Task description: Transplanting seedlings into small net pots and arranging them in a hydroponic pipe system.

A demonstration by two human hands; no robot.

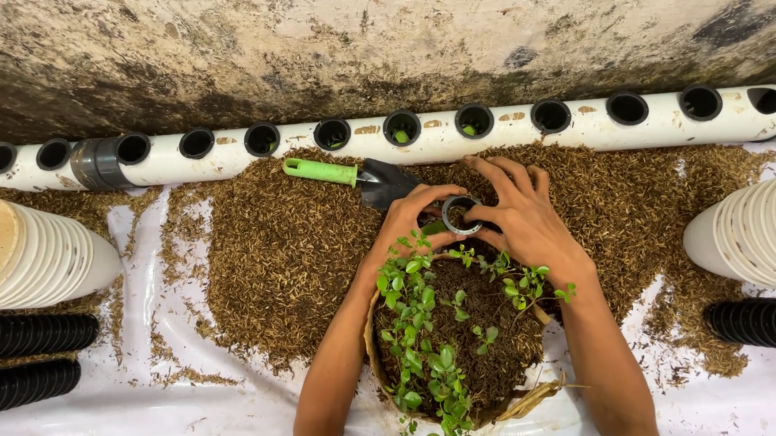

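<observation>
Here, my left hand (410, 215) and right hand (516, 216) share a narrow grip on a small round grey plastic net cup (459, 214), fingertips pinching its rim from both sides. Just below the grip sits a woven basket of dark soil and green seedlings (452, 334); just beyond its left side lies a green-handled black trowel (355, 177) on brown husk (266, 251).

Pipe with holes (490, 137) runs along wall at back. Husk pile (266, 251) before it, on plastic sheet (107, 427). Trowel (359, 177) on husk, left of small ring pot (459, 214). Basket of seedlings (452, 347) nearest, below hands. Cup stack (27, 250) far left, another cup stack (756, 238) far right.
</observation>
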